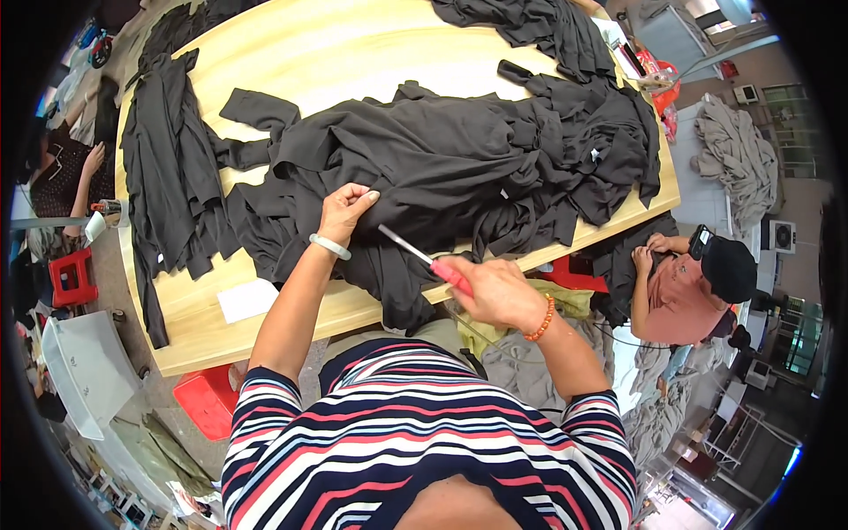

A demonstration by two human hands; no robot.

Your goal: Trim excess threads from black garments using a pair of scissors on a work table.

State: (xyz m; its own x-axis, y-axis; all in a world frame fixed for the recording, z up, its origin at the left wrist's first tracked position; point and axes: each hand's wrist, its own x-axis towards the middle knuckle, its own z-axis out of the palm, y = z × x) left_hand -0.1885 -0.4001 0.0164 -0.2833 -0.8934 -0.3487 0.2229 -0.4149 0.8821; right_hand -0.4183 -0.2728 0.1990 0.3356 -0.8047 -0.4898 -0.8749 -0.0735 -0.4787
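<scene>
A heap of dark grey garments [415, 146] covers much of the wooden table before me. My left hand [347, 212] is closed in a pinch on the near part of a dark garment in that heap, its thumb and forefinger together. In my right hand [499, 291], the fingers wrap round a pink-handled tool with a thin metal shaft [413, 247]. Its shaft points up and left toward the cloth beside my left hand; whether the tip touches the fabric I cannot tell. What kind of tool it is does not show clearly.
More dark garments [172, 159] lie at the table's left, near a white sheet of paper [246, 301]. A red stool [207, 402] stands below the near edge. At the right sits a co-worker in a black cap [729, 274]; another person [75, 168] is beyond the left edge.
</scene>
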